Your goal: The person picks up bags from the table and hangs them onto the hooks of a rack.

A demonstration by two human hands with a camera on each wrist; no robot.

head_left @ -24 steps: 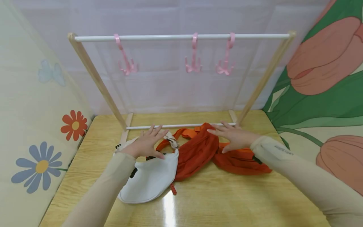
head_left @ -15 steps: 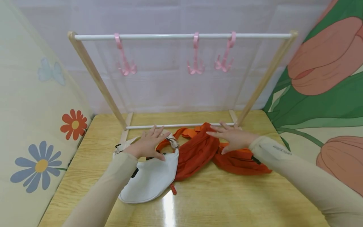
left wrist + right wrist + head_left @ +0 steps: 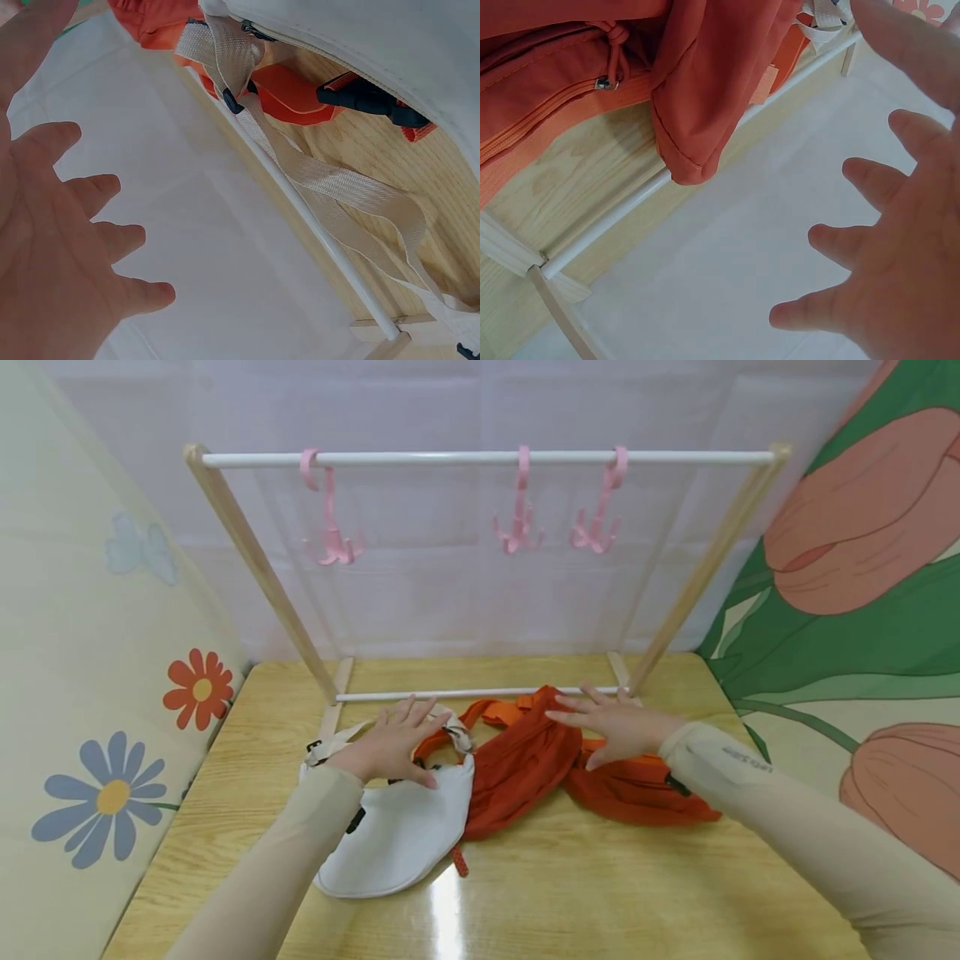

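Observation:
My left hand hovers with spread fingers over the white waist bag, holding nothing. Beige webbing straps and a black buckle of the bags show below it in the left wrist view. Over the red waist bags my right hand is also spread, its palm free. One red waist bag lies in the middle, leaning against the white one. The other red waist bag lies to its right, partly under my right hand and sleeve. A zipper pull shows on a red bag in the right wrist view.
A rack with wooden legs and a white top rail stands behind the bags. Pink claw hooks hang from that rail. A thin lower bar runs close over the wooden table. Flowered cloths hang at both sides.
The pink hooks have swung and turned slightly on the rail. Both hands stay nearly still over the bags, which have not moved.

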